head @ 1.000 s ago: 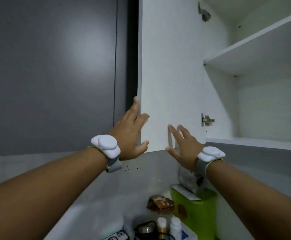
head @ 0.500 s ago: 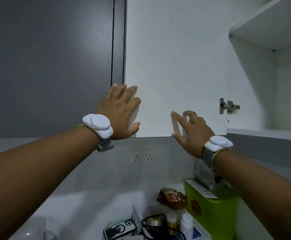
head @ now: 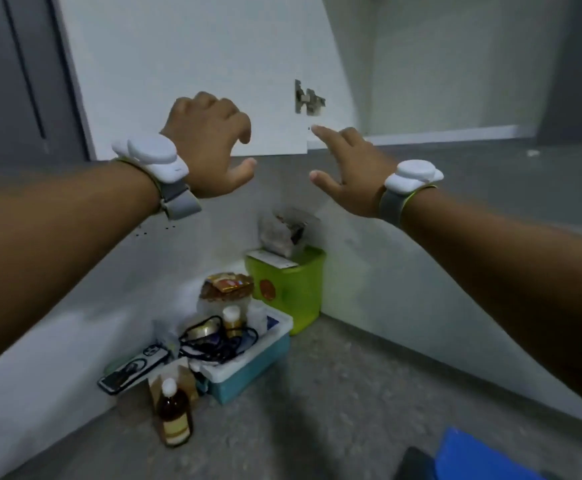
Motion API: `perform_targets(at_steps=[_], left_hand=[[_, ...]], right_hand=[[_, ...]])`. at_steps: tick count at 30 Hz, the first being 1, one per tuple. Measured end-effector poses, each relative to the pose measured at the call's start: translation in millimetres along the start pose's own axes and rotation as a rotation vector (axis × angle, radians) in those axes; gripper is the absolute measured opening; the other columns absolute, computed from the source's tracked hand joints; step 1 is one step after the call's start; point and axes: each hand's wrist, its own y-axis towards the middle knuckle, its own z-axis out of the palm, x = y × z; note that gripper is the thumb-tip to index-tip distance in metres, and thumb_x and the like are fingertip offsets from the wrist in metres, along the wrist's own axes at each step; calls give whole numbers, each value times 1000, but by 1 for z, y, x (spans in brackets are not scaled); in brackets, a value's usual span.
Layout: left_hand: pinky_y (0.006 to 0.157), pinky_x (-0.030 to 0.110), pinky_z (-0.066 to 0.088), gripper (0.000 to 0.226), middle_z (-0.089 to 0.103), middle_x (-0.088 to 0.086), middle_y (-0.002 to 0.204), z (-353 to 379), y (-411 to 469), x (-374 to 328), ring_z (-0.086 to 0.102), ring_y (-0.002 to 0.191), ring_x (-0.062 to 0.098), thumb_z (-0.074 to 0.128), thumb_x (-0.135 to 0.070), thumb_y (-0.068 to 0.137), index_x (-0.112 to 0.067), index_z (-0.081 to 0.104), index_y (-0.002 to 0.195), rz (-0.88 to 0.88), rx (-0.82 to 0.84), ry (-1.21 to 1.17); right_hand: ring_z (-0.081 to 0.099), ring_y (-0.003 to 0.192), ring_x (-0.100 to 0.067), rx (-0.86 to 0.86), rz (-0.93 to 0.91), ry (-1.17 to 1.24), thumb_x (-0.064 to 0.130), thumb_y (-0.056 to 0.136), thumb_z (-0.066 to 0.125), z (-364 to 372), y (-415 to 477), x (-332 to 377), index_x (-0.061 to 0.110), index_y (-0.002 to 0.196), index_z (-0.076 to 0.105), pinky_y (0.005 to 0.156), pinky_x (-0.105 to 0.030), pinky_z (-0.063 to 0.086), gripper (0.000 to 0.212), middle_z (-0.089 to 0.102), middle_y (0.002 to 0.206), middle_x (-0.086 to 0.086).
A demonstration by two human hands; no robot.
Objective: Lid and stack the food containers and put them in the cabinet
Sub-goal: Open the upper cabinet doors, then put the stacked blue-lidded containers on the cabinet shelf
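- Speckled grey countertop (head: 334,393) fills the near field, with bare run across its middle and right; a blue object (head: 473,455) is cut off by the bottom edge and I cannot tell what it is.
- Clutter crowds the back-left corner: a brown bottle (head: 172,415) stands nearest, a phone (head: 133,370) lies flat against the wall behind it, and a blue-and-white box (head: 255,365) holding cables and small jars sits just beside both.
- Behind the box, a green bin (head: 293,292) is tucked right into the corner where the two walls meet.
- Above that, I see both arms raised. My left hand (head: 210,147) has loosely curled fingers with the thumb spread, holding nothing, and overlaps the lower edge of the cabinet door (head: 196,57); I cannot tell whether it touches.
- My right hand (head: 351,174) is spread with straight fingers, its index tip close to the door's lower hinge-side corner, gripping nothing.
- Farthest, the door stands swung open on its hinge (head: 308,98), and the cabinet (head: 438,71) shows its white interior up on the right.
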Motion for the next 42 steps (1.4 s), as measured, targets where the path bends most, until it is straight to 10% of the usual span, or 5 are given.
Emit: perform_targets(at_steps=[12,24,33,42], left_hand=[[86,43,39,46,64,7,103,95,-65,-222,56,101,35,45,-59,76,-21,61,97,126,184,-707],[97,39,47,60,64,15,120,188,-182,-451,61,113,34,57,-53,86,-8,55,125,-272,1025,-1237],[92,48,47,76,55,0,126,238,-247,-495,58,109,30,65,-67,60,-35,53,128,-1011,1536,-1607],[95,54,48,44,60,2,112,198,-238,-447,60,98,26,59,-54,64,-33,58,102,-1000,1375,-1709]], right_hand=[[59,116,-32,206,712,-36,55,95,49,-1,-254,-57,26,152,28,100,-45,47,67,46,144,-11],[60,114,-38,432,1634,249,37,86,53,101,-481,-108,10,110,61,89,-32,48,36,64,126,-16],[64,91,-27,-97,1866,890,65,62,61,167,-531,-109,26,82,67,85,-43,49,44,69,96,-2],[66,102,-28,-86,1832,806,78,50,59,145,-499,-87,32,93,73,100,-48,50,65,70,117,-2]])
